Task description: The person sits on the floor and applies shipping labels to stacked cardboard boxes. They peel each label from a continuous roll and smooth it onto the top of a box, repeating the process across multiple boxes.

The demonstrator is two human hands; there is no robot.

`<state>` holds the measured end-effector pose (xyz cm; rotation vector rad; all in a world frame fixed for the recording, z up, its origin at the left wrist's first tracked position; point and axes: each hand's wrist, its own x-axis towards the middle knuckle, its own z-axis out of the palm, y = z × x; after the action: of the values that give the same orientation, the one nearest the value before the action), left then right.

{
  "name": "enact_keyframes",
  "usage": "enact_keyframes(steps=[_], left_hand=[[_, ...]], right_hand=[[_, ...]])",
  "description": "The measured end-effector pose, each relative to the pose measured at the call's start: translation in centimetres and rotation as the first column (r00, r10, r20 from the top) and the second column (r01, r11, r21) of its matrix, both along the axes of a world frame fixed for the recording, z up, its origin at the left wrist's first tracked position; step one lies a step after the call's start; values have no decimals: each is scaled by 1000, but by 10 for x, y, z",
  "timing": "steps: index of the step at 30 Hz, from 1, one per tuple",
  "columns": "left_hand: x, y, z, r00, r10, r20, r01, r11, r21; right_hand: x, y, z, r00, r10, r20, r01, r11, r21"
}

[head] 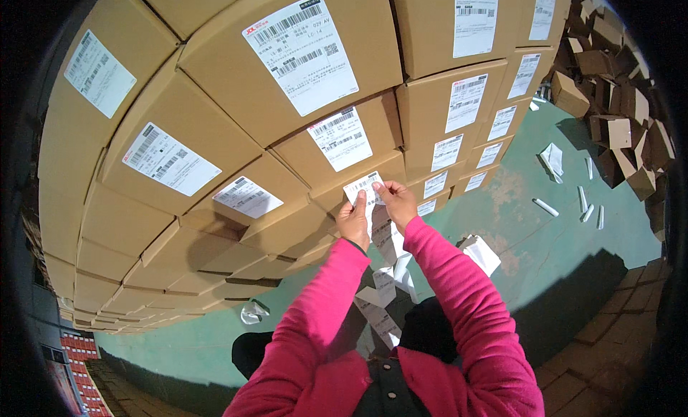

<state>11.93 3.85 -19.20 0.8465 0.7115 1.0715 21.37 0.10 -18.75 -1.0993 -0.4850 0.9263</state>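
Between my two hands is the top of a strip of white printed shipping labels [363, 181]. My left hand [353, 222] pinches its lower left part with the thumb on top. The thumb and fingers of my right hand [398, 202] grip the right edge. Below them the label strip [384, 288] hangs and folds down to the floor between my legs. Just beyond my hands rises a wall of stacked cardboard cartons [226, 56]. Many front faces carry a label, such as the large shipping label [301, 56] high in the middle and a smaller label [339, 139] beneath it.
Loose cardboard boxes [613, 99] lie in a heap at the far right. White paper rolls [545, 207] and crumpled paper [552, 161] are scattered on the green floor [537, 245]. A white packet [480, 254] lies right of my arm. More cartons [607, 331] line the lower right.
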Motion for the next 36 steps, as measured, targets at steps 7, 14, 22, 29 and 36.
enact_keyframes(steps=[7, 14, 22, 29, 36], left_hand=[[5, 1, 4, 998, 47, -50, -50, 997, -56], [-14, 1, -41, 905, 56, -421, -37, 998, 52], [-47, -41, -37, 975, -56, -214, 68, 997, 47], [-3, -18, -3, 1000, 21, -15, -20, 998, 57], [5, -5, 3, 999, 24, 32, -26, 998, 63]], right_hand=[[14, -4, 26, 891, -307, 335, 300, 951, 74], [25, 10, 60, 861, 494, 117, -482, 868, -118], [48, -14, 54, 943, 326, 70, -316, 940, -125], [65, -37, 64, 870, 494, 9, -493, 869, -35], [47, -21, 66, 729, 684, 2, -683, 728, -59]])
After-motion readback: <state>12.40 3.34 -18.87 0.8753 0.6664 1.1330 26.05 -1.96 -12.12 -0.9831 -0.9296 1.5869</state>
